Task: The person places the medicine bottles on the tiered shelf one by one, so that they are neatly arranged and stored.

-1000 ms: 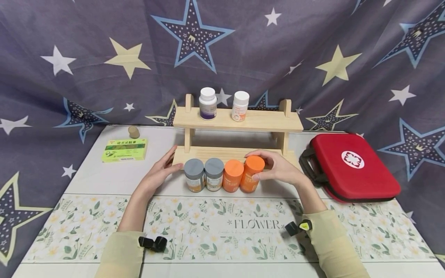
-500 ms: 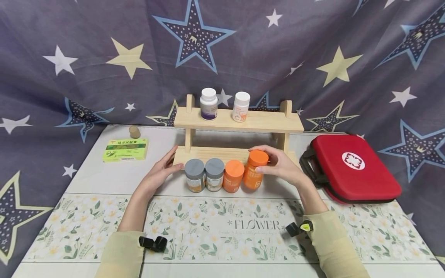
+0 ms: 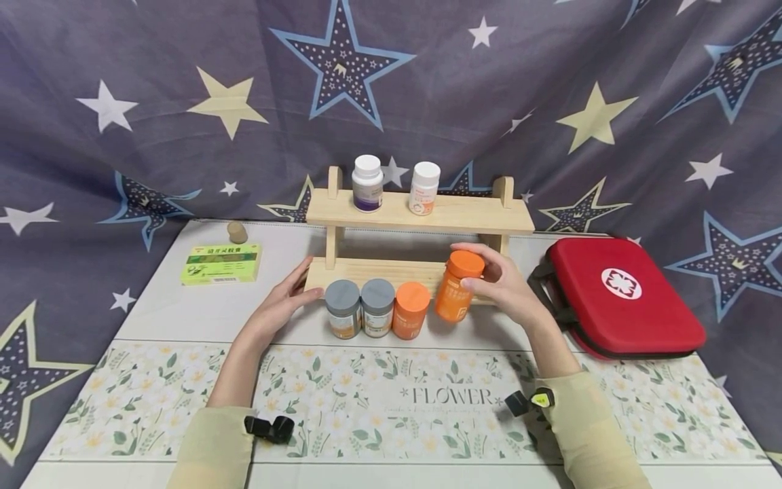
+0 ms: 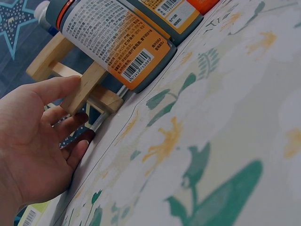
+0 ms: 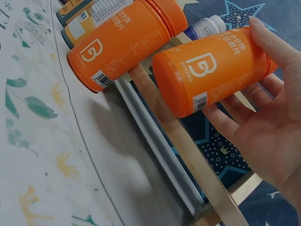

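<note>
My right hand grips an orange bottle, slightly tilted, in front of the lower board of the wooden shelf. In the right wrist view the raised bottle lies between thumb and fingers. My left hand touches the left end of the lower board with thumb and fingers; the left wrist view shows the left hand at the wood. Between the hands stand two grey-lidded bottles and another orange bottle, in a row before the shelf.
On the upper board stand a white-and-purple bottle and a white-and-orange bottle. At the left lie a green box and a small brown object. A red case lies at the right, near my right forearm.
My right hand has lifted the orange bottle off the table, away from the row, moving it right and toward the shelf. My left hand has stayed where it was.
</note>
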Motion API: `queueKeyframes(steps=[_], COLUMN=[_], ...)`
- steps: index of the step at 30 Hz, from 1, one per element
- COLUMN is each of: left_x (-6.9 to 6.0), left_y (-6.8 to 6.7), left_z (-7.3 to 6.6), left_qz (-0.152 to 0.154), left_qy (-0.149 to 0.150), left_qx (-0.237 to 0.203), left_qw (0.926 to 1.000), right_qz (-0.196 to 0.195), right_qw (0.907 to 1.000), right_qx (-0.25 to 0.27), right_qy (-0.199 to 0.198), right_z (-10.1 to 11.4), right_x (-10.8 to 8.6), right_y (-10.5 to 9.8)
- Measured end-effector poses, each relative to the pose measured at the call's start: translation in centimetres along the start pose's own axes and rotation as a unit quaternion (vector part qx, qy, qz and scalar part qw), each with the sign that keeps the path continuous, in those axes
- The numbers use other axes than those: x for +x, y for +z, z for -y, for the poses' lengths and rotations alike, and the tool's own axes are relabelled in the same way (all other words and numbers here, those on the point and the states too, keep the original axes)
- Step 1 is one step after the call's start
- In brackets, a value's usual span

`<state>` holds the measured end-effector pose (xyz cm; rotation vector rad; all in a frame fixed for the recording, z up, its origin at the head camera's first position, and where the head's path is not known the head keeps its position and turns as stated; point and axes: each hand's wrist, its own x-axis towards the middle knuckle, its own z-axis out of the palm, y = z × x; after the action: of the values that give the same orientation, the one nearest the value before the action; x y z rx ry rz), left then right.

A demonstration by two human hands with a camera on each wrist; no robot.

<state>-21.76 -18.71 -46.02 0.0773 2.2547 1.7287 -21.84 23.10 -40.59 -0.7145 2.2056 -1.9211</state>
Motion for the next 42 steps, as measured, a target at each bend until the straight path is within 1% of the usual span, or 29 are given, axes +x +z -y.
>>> queueKeyframes(steps=[9, 15, 19, 28, 35, 39, 42], left_x=[0.2, 0.1, 0.0, 0.1, 0.1, 0.1, 0.1], left_y=[0.6, 0.4, 0.3, 0.2, 0.0, -0.1, -0.1], left_z=[0.3, 0.3, 0.3, 0.2, 0.1, 0.1, 0.1], left_qz=[0.006, 0.002, 0.003, -0.001, 0.001, 0.003, 0.004], left_qy=[-0.002, -0.006, -0.006, -0.002, 0.000, 0.000, 0.000], left_qx=[-0.006, -0.008, -0.005, -0.003, -0.004, -0.003, 0.001], left_qw=[1.0000, 0.9999, 1.0000, 1.0000, 1.0000, 1.0000, 1.0000], right_qz=[-0.040, -0.065, -0.076, -0.106, -0.125, -0.130, -0.129], right_qw=[0.9975, 0.9939, 0.9922, 0.9883, 0.9818, 0.9802, 0.9781], right_qx=[0.050, 0.081, 0.090, 0.093, 0.125, 0.126, 0.138], right_qy=[-0.029, -0.036, -0.040, -0.058, -0.070, -0.081, -0.087], right_z=[-0.2, 0.2, 0.8, 2.9, 4.5, 5.2, 5.6], right_x=[-0.4, 0.1, 0.5, 1.7, 2.9, 3.7, 4.4], right_y=[-0.9, -1.4, -2.0, -3.6, -4.7, -5.5, -6.1])
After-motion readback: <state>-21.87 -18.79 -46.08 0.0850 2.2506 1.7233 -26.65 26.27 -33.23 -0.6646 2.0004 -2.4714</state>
